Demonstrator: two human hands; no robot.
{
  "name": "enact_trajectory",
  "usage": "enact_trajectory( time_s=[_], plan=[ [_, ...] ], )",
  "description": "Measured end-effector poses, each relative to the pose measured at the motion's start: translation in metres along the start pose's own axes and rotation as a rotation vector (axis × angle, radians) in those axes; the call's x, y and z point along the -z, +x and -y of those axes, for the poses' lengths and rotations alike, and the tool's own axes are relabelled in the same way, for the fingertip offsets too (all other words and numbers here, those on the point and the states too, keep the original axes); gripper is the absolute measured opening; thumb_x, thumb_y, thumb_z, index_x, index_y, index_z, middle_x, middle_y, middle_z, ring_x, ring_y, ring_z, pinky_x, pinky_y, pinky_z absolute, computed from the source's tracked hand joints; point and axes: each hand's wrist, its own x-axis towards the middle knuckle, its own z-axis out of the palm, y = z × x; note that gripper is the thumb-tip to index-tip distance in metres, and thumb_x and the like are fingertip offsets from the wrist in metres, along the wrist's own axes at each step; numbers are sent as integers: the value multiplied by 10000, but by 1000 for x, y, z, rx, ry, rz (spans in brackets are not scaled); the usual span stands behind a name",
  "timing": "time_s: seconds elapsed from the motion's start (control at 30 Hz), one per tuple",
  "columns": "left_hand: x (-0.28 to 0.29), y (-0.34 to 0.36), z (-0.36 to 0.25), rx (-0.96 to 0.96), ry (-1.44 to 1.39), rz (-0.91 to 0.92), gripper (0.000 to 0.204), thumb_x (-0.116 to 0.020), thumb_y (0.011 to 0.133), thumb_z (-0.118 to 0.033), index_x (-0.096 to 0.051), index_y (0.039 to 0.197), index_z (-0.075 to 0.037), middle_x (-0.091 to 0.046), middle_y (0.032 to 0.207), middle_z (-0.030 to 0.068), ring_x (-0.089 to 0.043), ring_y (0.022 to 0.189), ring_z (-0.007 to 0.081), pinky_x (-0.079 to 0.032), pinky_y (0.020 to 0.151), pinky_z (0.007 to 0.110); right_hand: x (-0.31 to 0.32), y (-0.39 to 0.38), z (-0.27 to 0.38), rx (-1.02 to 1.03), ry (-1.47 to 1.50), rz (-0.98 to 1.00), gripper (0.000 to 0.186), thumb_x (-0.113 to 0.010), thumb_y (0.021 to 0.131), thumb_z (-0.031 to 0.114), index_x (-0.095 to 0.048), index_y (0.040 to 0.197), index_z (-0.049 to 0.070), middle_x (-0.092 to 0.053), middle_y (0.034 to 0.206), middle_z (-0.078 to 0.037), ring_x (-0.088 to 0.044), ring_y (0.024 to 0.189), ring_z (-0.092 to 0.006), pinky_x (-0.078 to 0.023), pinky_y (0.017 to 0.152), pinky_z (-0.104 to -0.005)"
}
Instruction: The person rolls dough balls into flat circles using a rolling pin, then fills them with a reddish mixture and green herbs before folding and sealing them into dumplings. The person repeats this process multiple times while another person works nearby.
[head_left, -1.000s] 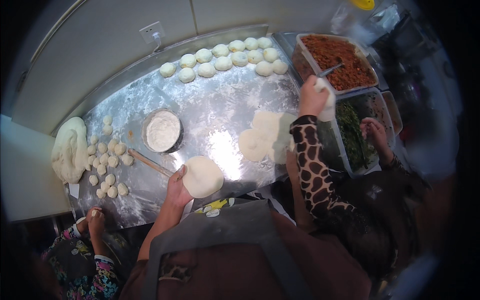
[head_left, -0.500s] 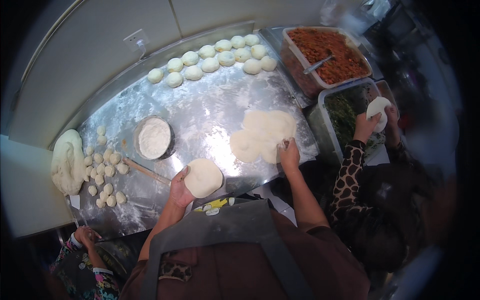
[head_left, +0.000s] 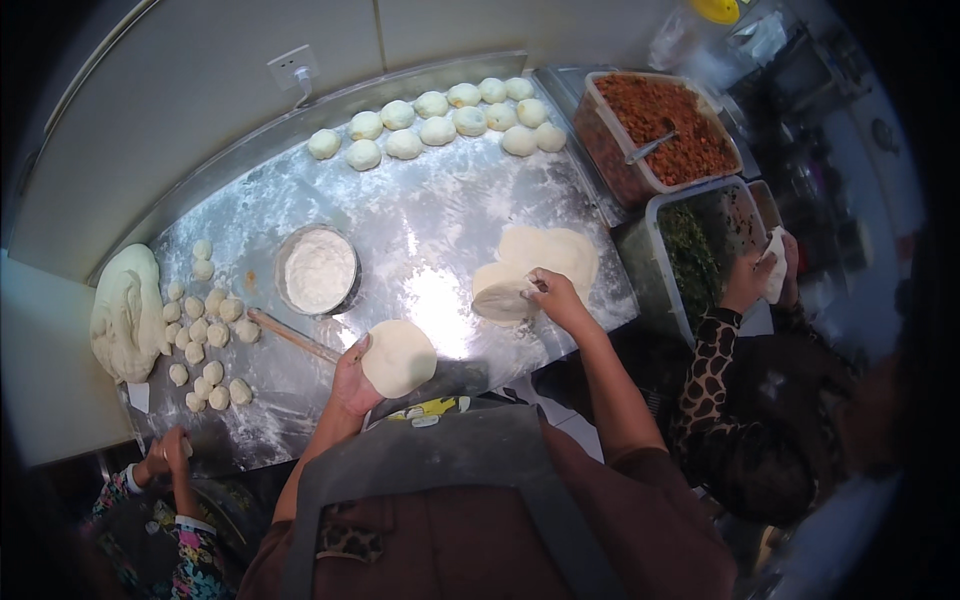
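My left hand is closed on the edge of a flat, pale dough round, near the front edge of the metal table. To the right, my right hand pinches the edge of another dough round. That round's right side is raised, while its left part appears to rest on the table. Behind it, further flattened dough lies overlapped on the floured surface. A wooden rolling pin lies beside my left hand, its near end close to the fingers.
A bowl of flour stands mid-left, near several small dough balls and a large dough lump. Rounded buns line the back. Tubs of red filling and chopped greens stand right. Co-workers' hands work at both sides.
My right hand has moved left and lifted the edge of a dough round. My left hand still holds its round. At right, the co-worker's dough has turned edge-on.
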Motion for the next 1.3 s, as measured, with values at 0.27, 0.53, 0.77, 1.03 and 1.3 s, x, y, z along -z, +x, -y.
enact_trajectory(
  time_s=[0.27, 0.53, 0.77, 1.03, 1.3],
  plan=[
    [-3, -4, -2, -9, 14, -74, 610, -532, 834, -329, -328, 1290, 21, -417, 1281, 221, -423, 1171, 386, -342, 964, 556, -41, 42, -5, -163, -438, -190, 379, -709, 684, 197, -562, 1007, 65, -598, 925, -121, -577, 908, -297, -451, 791, -373],
    [0, 3, 0, -11, 11, -111, 611, -549, 820, -327, -344, 1278, 21, -432, 1264, 228, -439, 1154, 387, -345, 961, 557, -24, 46, 4, -104, -520, -117, 275, -689, 703, 243, -598, 892, 66, -612, 924, -129, -578, 918, -290, -455, 757, -367],
    [-7, 10, 4, 2, 38, -139, 609, -549, 818, -331, -351, 1280, 12, -435, 1265, 224, -442, 1151, 392, -351, 956, 556, 21, 71, -8, -373, -628, -273, 353, -688, 709, 265, -587, 994, 83, -545, 1087, -139, -535, 1016, -311, -445, 820, -399],
    [-13, 12, 5, -2, 30, -86, 604, -527, 832, -355, -355, 1281, 10, -427, 1274, 229, -425, 1164, 401, -330, 969, 561, 14, 83, -6, -232, -671, -220, 322, -708, 687, 244, -587, 931, 73, -526, 1067, -140, -498, 1017, -316, -436, 840, -377],
    [5, 19, 0, 65, 7, -31, 536, -434, 882, -360, -383, 1272, 4, -425, 1295, 199, -402, 1190, 386, -282, 1000, 565, -8, 81, -30, -348, -438, -172, 566, -745, 624, 250, -530, 1101, 35, -599, 1012, -195, -577, 938, -344, -457, 796, -396]
  ],
)
